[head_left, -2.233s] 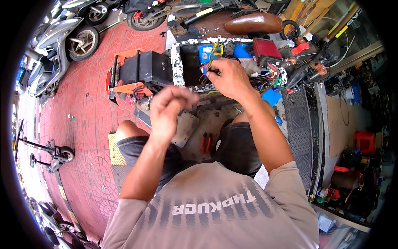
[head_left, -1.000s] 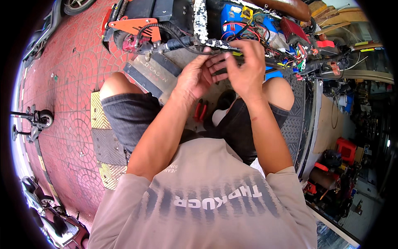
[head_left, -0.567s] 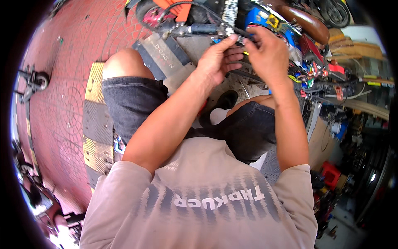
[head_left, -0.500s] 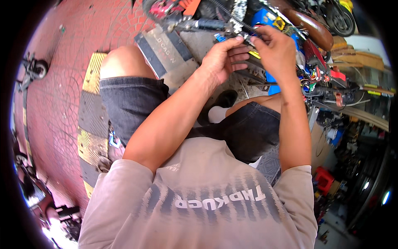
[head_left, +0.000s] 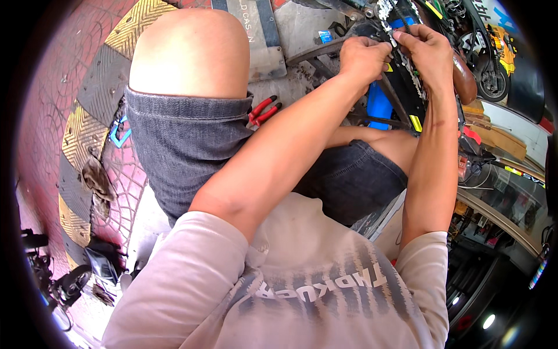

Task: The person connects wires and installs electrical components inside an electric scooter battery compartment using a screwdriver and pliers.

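My left hand [head_left: 365, 60] is closed, its thumb and fingertips pinched at the edge of a dark vehicle frame [head_left: 407, 99]. What sits in that pinch is too small to make out. Just right of it, my right hand [head_left: 429, 53] is also closed, thumb against forefinger, at the lower end of a thin black ridged cable [head_left: 404, 22]. Whether the fingers grip the cable itself is unclear. A strip with flaky white patches [head_left: 385, 13] runs past both hands. Below the left hand, a blue panel [head_left: 380, 106] shows inside the frame.
Red-handled pliers [head_left: 264, 110] lie on the ground beside my left knee. A flat metal plate [head_left: 267, 63] lies beyond them. Yellow-and-black ramp blocks [head_left: 81, 136], a blue-framed tool [head_left: 120, 132] and a dirty rag [head_left: 97, 180] are at left. A glass cabinet [head_left: 511, 200] stands at right.
My view has shifted, bringing the pliers and rag into sight. The left hand's fingers, spread before, are now curled in. The right hand stays pinched beside it.
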{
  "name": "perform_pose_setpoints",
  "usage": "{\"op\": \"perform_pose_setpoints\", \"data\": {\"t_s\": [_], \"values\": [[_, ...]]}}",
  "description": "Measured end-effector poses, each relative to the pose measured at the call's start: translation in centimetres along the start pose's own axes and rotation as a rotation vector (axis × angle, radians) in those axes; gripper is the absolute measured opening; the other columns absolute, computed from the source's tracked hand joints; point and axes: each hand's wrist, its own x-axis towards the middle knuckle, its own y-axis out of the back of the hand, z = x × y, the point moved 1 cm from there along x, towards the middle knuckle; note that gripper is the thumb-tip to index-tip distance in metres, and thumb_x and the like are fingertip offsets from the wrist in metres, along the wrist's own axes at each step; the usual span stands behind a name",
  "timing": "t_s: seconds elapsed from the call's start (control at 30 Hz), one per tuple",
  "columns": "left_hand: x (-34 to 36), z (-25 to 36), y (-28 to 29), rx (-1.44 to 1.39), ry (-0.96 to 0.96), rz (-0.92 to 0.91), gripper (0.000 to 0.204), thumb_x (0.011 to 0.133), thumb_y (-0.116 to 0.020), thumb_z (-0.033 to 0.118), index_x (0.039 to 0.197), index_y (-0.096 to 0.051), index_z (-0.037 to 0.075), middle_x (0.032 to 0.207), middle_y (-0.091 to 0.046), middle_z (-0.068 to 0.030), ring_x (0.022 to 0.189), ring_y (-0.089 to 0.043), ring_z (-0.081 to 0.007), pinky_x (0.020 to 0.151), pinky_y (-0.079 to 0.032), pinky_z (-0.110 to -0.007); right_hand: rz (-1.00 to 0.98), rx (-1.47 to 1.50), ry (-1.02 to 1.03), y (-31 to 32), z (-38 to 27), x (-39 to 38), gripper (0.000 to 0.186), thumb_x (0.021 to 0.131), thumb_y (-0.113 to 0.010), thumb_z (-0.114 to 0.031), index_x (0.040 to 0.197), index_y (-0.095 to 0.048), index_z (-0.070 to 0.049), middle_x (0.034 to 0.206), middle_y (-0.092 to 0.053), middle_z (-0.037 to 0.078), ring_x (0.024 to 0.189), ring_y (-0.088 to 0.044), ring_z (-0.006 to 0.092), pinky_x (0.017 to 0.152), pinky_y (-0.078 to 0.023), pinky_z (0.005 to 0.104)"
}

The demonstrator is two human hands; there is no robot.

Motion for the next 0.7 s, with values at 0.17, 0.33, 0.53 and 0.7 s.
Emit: {"op": "perform_pose_setpoints", "data": {"t_s": [0.17, 0.33, 0.53, 0.7], "values": [[0.8, 0.0, -0.6, -0.103, 0.104, 0.096, 0.015, 0.093, -0.061, 0.013, 0.098, -0.065, -0.001, 0.081, -0.073, -0.0127, 0.063, -0.068, -0.0191, 0.057, -0.061, -0.040, 0.012, 0.054, 0.025, 0.0, -0.3, -0.5, 0.024, 0.084, -0.081, -0.025, 0.093, -0.080, -0.003, 0.074, -0.073, 0.002, 0.069, -0.065, 0.0067, 0.067, -0.051, 0.0253], [1.6, -1.1, -0.8, -0.338, 0.203, 0.080, 0.017, 0.092, -0.056, 0.010, 0.100, -0.064, -0.002, 0.085, -0.071, -0.0161, 0.061, -0.064, -0.0194, 0.067, -0.066, -0.052, 0.016, 0.111, 0.051, -0.5, 0.4, -0.5, 0.015, 0.089, -0.081, -0.016, 0.092, -0.076, -0.003, 0.075, -0.065, -0.005, 0.068, -0.056, 0.0029, 0.063, -0.042, 0.0201], [1.4, -1.3, -0.3, -0.309, 0.156, 0.037, 0.017, 0.093, -0.058, 0.013, 0.100, -0.064, -0.002, 0.085, -0.071, -0.0152, 0.067, -0.066, -0.0205, 0.065, -0.066, -0.050, -0.027, 0.099, 0.054, -0.3, 1.1, 0.3, 0.020, 0.085, -0.082, -0.021, 0.095, -0.080, -0.003, 0.075, -0.074, 0.001, 0.070, -0.065, 0.0058, 0.066, -0.050, 0.0237], [-0.1, -2.0, 0.1, -0.331, 0.061, -0.088, 0.029, 0.095, -0.070, 0.026, 0.104, -0.069, -0.001, 0.091, -0.072, -0.0133, 0.078, -0.068, -0.0206, 0.066, -0.064, -0.041, -0.029, 0.166, 0.050, -0.1, 1.7, 0.2, 0.020, 0.086, -0.081, -0.019, 0.093, -0.078, -0.001, 0.073, -0.071, -0.001, 0.068, -0.059, 0.0035, 0.064, -0.047, 0.0222]]}}
